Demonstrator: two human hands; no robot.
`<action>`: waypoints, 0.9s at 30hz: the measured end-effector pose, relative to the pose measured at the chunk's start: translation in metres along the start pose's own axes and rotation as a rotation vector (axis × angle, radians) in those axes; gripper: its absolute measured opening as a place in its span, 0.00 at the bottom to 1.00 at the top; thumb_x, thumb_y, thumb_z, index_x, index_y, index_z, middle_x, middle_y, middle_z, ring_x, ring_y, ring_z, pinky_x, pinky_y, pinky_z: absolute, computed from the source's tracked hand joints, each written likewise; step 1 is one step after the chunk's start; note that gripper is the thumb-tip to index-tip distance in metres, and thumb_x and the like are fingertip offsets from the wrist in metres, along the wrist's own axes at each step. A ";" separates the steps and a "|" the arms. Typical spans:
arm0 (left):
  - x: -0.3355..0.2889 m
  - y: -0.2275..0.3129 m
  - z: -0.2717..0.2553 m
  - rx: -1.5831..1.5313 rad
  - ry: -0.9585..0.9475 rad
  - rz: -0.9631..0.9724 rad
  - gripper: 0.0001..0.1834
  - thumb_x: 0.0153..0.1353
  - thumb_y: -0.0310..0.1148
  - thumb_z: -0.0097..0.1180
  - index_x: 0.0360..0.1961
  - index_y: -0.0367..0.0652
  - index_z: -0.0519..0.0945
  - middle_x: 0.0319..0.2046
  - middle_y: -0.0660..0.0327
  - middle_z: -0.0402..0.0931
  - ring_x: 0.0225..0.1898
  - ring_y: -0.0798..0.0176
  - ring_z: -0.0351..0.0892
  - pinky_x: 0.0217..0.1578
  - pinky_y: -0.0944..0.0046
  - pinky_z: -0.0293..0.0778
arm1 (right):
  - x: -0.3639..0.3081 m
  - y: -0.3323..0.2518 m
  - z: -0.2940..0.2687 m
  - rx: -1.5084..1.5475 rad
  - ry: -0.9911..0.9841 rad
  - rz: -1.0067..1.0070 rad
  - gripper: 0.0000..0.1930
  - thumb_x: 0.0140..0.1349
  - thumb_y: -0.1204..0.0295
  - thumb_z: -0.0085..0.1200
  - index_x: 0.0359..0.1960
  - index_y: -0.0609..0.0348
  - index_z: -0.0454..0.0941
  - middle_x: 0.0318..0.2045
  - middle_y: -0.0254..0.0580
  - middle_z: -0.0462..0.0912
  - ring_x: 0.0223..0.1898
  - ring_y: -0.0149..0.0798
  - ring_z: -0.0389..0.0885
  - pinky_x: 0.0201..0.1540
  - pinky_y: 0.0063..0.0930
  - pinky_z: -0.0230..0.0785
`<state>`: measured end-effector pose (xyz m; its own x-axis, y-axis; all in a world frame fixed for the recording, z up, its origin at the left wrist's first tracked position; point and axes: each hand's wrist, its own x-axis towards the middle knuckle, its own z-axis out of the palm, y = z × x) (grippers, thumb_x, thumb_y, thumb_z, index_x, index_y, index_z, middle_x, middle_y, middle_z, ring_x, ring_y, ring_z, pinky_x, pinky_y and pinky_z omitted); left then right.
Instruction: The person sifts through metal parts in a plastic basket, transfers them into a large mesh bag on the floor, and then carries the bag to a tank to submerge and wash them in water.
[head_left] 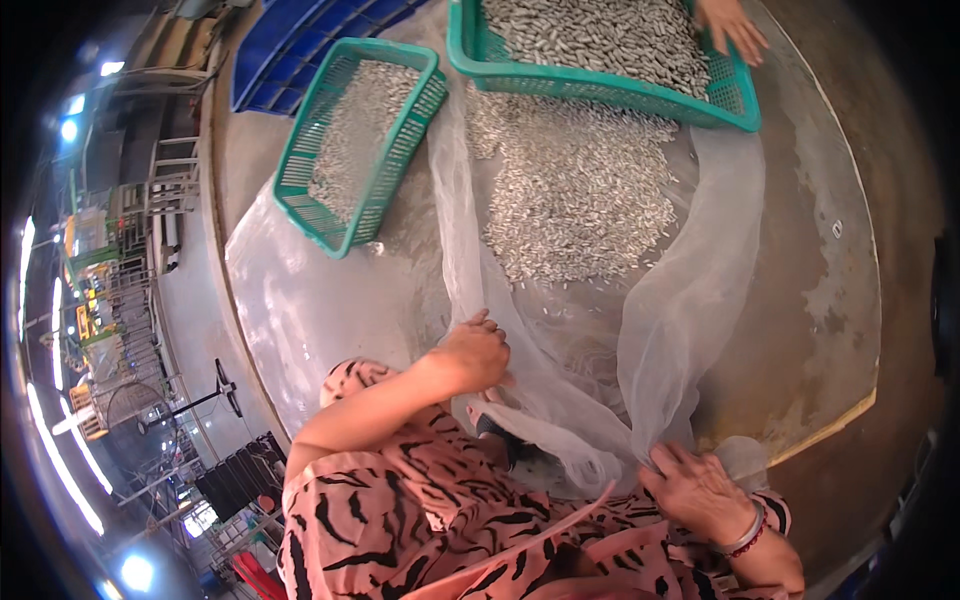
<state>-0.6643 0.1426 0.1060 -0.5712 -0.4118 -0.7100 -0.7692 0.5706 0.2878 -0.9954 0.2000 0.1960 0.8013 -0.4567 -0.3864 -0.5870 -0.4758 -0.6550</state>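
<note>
A sheer white mesh net (690, 260) is spread on the floor, its sides bunched into long folds. My left hand (470, 355) is closed on the left fold, fingers curled around it. Close to my body at the lower right, my right hand (700, 490) pinches the gathered right side of the net. On the mesh beyond my hands lies a broad heap of small silvery-grey pieces (580, 200); their exact kind is too small to tell. A few pieces are scattered along the heap's near edge.
At the far side, a green basket (610, 85) full of larger silvery pieces overlaps the heap; another person's hand (735, 30) rests on its right rim. A second green basket (345, 245) stands left, beside blue crates (270, 65). A standing fan (140, 405) is far left.
</note>
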 end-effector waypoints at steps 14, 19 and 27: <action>-0.056 0.105 0.012 -0.252 0.051 0.043 0.34 0.52 0.53 0.53 0.62 0.65 0.61 0.60 0.50 0.56 0.64 0.43 0.49 0.59 0.31 0.41 | -0.010 -0.048 0.061 0.106 0.396 0.162 0.20 0.45 0.72 0.54 0.44 0.55 0.71 0.32 0.43 0.69 0.34 0.40 0.75 0.34 0.31 0.71; -0.056 0.134 0.074 -0.723 0.674 -0.220 0.31 0.49 0.31 0.55 0.57 0.45 0.64 0.53 0.51 0.63 0.61 0.48 0.54 0.58 0.40 0.52 | 0.038 -0.113 0.038 0.254 0.736 0.107 0.23 0.43 0.76 0.53 0.47 0.55 0.72 0.34 0.45 0.70 0.34 0.42 0.76 0.33 0.35 0.72; -0.090 0.081 -0.016 -0.459 0.487 -0.348 0.30 0.45 0.36 0.64 0.52 0.43 0.71 0.59 0.53 0.59 0.58 0.44 0.61 0.57 0.48 0.59 | 0.032 -0.140 -0.049 0.456 0.651 0.633 0.12 0.53 0.72 0.48 0.40 0.55 0.76 0.48 0.49 0.68 0.46 0.48 0.70 0.46 0.52 0.62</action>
<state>-0.6802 0.2144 0.2034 -0.2537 -0.8426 -0.4751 -0.9097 0.0409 0.4133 -0.8928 0.2153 0.3072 0.0605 -0.9106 -0.4088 -0.6729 0.2653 -0.6905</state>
